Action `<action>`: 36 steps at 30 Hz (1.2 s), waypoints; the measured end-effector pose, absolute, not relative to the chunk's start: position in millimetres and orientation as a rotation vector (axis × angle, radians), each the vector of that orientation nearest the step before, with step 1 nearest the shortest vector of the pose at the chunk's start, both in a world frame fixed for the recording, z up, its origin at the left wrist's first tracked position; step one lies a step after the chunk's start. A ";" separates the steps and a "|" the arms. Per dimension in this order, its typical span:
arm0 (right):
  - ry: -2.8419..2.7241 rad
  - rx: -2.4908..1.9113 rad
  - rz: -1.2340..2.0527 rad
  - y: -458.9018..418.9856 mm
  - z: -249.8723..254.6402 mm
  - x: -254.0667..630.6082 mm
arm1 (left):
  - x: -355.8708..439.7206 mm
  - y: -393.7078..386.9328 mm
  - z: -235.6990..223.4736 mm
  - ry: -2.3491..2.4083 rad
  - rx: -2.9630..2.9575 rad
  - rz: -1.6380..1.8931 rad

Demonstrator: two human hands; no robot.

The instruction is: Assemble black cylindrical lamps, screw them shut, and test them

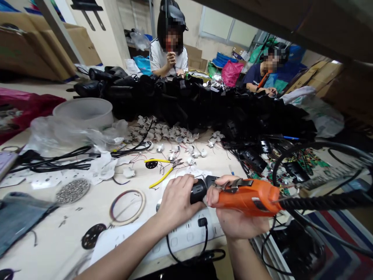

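Observation:
My left hand (177, 200) is wrapped over a black plastic housing (199, 190), holding it near the table's front edge. In my right hand (233, 217) is an orange electric screwdriver (247, 197), its cable trailing off to the right. The driver's front end points left at the housing; my fingers hide its tip, so contact cannot be made out. Just beyond my left hand lie yellow-handled pliers (161, 177), jaws resting among small white motor parts (189, 151) with thin red wires. Under my hands is a white power strip (182, 233) with a black plug in it.
A tape roll (127, 207) and a dish of screws (72, 190) lie to the left. A long heap of black housings (175, 101) crosses the table's back, with a white tub (84, 111) beside it. Two people sit beyond. A coiled cable (323, 200) hangs at right.

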State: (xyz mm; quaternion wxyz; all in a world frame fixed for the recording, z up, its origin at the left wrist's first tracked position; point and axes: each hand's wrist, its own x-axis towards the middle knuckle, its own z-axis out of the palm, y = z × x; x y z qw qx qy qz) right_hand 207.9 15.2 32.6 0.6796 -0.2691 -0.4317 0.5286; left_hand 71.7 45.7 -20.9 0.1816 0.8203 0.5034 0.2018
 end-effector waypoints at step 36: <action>-0.977 -0.417 1.111 47.4 48.9 207.3 | 77.8 46.4 -15.9 1.575 2.132 0.539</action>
